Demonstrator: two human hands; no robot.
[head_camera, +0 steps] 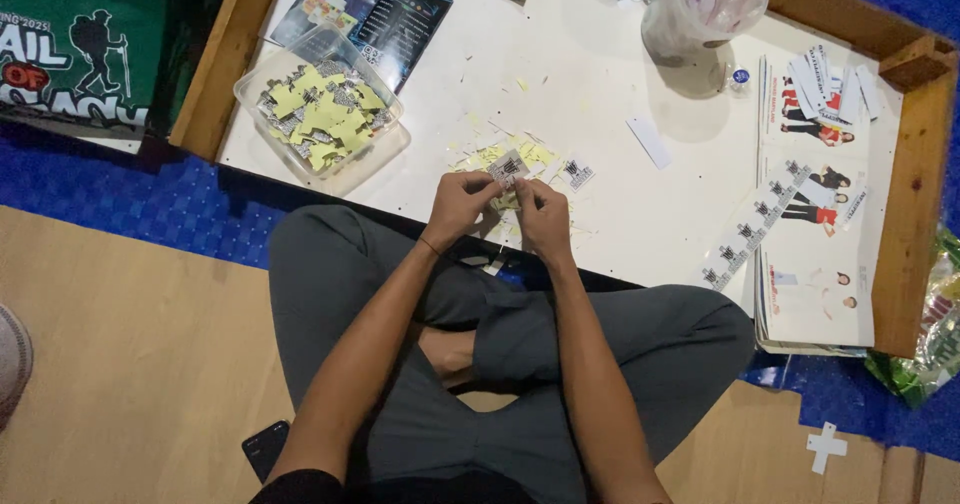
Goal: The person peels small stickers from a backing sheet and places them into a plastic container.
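Note:
I sit cross-legged at a low white table (620,214) with a wooden rim. My left hand (458,202) and my right hand (543,212) meet at the table's near edge, both pinching a small square sticker (508,169) printed with a black pattern. Under and behind the hands lie pale yellow backing scraps (535,154) and another small patterned sticker (576,173). A clear plastic box (318,104) full of yellow scraps and small stickers stands to the left of my left hand.
A strip of patterned stickers (755,222) lies on printed sheets (815,204) at the right. A clear plastic jar (700,9) stands at the back, dark leaflets (375,9) at the back left. A dark phone (265,446) lies on the floor by my left knee.

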